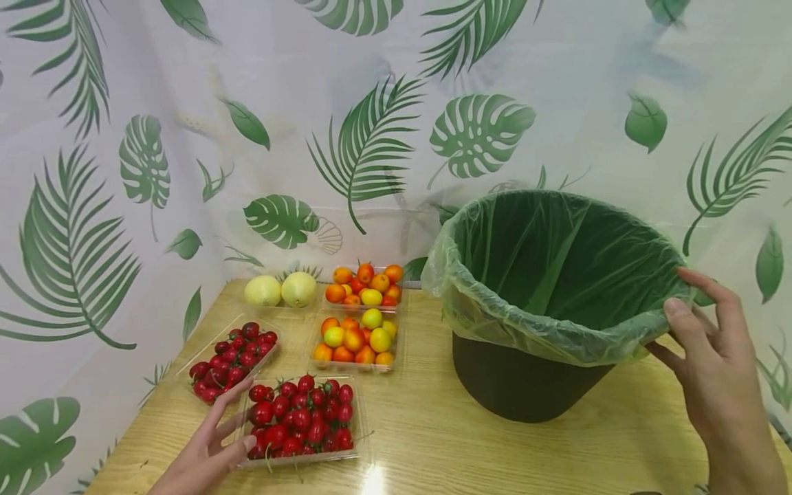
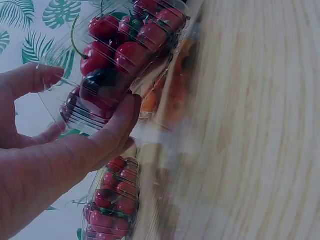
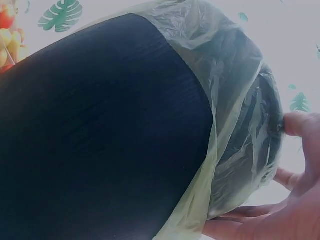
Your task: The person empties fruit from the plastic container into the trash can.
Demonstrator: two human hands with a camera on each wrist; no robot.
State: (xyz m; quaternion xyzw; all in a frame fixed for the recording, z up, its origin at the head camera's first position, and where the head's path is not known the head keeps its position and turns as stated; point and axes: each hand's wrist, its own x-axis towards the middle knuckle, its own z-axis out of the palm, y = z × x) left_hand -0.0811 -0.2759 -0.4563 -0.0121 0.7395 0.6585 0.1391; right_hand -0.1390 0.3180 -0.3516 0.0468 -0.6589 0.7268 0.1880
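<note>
My left hand grips the left end of a clear plastic box of red cherries, with thumb and fingers around its end in the left wrist view. Green stems stick out of the fruit. A second clear box of darker red cherries sits just beyond the fingers. On the right, my right hand holds the rim of a black bin lined with a pale green translucent bag. The bag is folded over the rim. In the right wrist view, the thumb and fingers pinch that lined edge.
Two clear boxes of small orange and yellow fruit, a front one and a back one, stand mid-table. Two pale yellow-green round fruits lie back left. A leaf-printed curtain borders the wooden table behind and left.
</note>
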